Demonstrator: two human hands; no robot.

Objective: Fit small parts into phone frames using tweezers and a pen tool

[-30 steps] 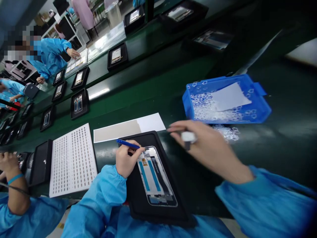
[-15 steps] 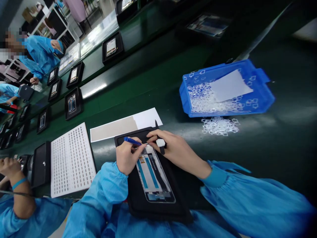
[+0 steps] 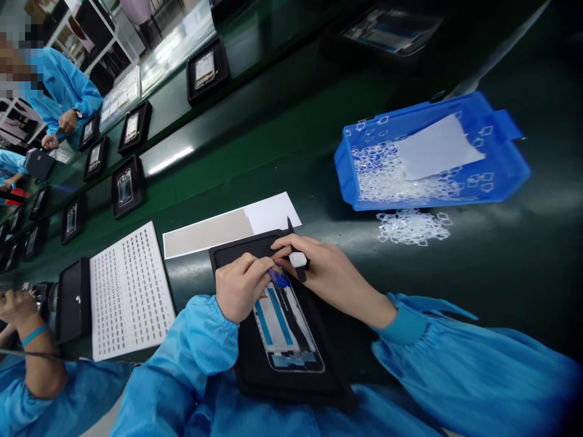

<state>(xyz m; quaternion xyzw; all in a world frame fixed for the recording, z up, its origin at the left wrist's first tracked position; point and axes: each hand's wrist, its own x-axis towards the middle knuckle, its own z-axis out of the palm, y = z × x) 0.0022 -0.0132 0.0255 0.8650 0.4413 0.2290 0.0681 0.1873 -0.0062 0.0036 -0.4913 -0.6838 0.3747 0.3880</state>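
Note:
A phone body (image 3: 286, 325) with its inside showing lies in a black tray (image 3: 255, 364) in front of me. My left hand (image 3: 241, 285) is closed over the phone's upper end. From its fingers a blue pen-like tool (image 3: 279, 278) sticks out toward the right; its tip is hidden. My right hand (image 3: 325, 267) grips slim black tweezers (image 3: 290, 226), whose pointed end shows above the fingers. A white many-sided piece (image 3: 297, 260) sits at the tweezers' middle, by the knuckles. Both hands' fingertips meet near the phone's top edge, and what they touch there is hidden.
A blue bin (image 3: 501, 176) with small white frames and a white sheet stands right. More frames (image 3: 412, 227) lie before it. Beyond the tray is a paper strip (image 3: 209, 233); left, a white board (image 3: 132, 291) with rows of small pieces. Co-workers sit left; several phone trays line the bench.
My left hand has turned over, so the blue tool now points right and down instead of up-left. My right hand stays nearly in place. The view has shifted slightly.

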